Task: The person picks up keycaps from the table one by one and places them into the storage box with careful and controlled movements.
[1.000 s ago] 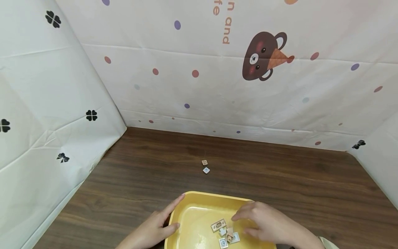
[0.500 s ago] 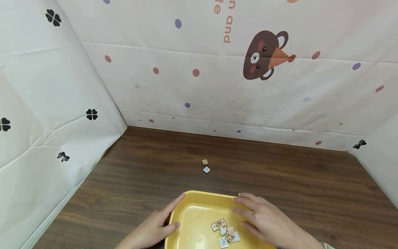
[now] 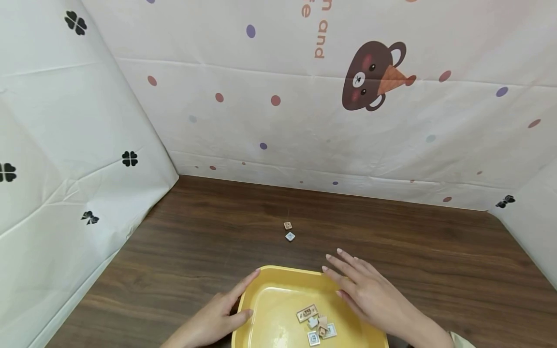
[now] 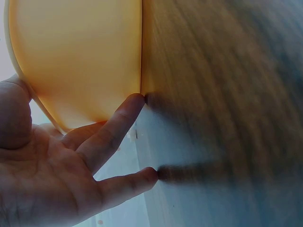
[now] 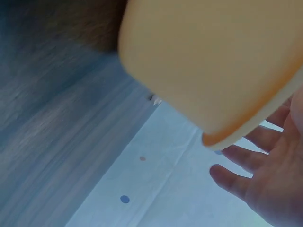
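A yellow plastic tray [image 3: 274,304] sits at the near edge of the head view, its front part cut off. My left hand [image 3: 211,320] holds its left wall, thumb over the rim and fingers outside; in the left wrist view two fingertips [image 4: 150,174] meet the tabletop. Over the tray's far right corner hovers my right hand [image 3: 370,295], fingers straight and spread, holding nothing. Inside the tray lie a long tan tile [image 3: 307,313] with dark print, a white square tile [image 3: 313,338], a white tile [image 3: 330,330] and small tan pieces [image 3: 322,328] heaped together.
Beyond the tray, a small tan square tile [image 3: 287,225] and a white one [image 3: 290,236] lie on the dark wooden table [image 3: 209,232]. White printed cloth [image 3: 296,121] stands as walls at the back and both sides.
My right hand has risen from inside the tray and moved forward over its far rim, fingers straightening. My left hand and the tray's pieces stay put.
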`<state>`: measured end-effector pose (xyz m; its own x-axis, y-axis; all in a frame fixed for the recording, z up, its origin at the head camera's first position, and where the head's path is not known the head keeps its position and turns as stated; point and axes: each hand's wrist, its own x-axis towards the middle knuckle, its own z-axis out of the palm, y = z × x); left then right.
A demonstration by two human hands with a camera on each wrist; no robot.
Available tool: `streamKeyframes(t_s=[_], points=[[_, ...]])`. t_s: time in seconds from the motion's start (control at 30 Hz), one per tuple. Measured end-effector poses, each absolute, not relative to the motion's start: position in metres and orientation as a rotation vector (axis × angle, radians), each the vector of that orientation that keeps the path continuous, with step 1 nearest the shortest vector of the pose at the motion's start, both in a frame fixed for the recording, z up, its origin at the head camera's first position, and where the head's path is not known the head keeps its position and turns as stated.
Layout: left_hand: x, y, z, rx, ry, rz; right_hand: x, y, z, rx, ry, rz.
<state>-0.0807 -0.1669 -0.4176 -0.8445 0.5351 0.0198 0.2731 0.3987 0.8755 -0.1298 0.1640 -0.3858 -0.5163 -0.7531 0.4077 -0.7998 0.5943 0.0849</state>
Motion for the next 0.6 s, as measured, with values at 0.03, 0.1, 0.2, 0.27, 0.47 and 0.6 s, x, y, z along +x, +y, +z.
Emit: streamKeyframes(t_s=[0.03,0.1,0.2,0.27,0.47,0.6], points=[[-0.081,-0.167,-0.418,0.710,2.389,1.425,-0.131,0.164,-0.386,1.238,-2.426,0.150],[-0.081,-0.167,-0.418,0.716,2.388,1.428,-0.135,0.165,-0.386,1.229,-2.424,0.132],[-0.082,-0.167,-0.419,0.723,2.392,1.430,-0.140,0.166,-0.387,1.223,-2.430,0.124],[-0.082,-0.167,-0.419,0.730,2.395,1.431,-0.143,0.166,-0.387,1.218,-2.438,0.117],[-0.082,-0.167,-0.419,0.741,2.404,1.425,-0.149,0.165,-0.388,1.205,-2.466,0.091],[-0.082,-0.167,-0.420,0.743,2.416,1.420,-0.154,0.164,-0.389,1.203,-2.482,0.099]])
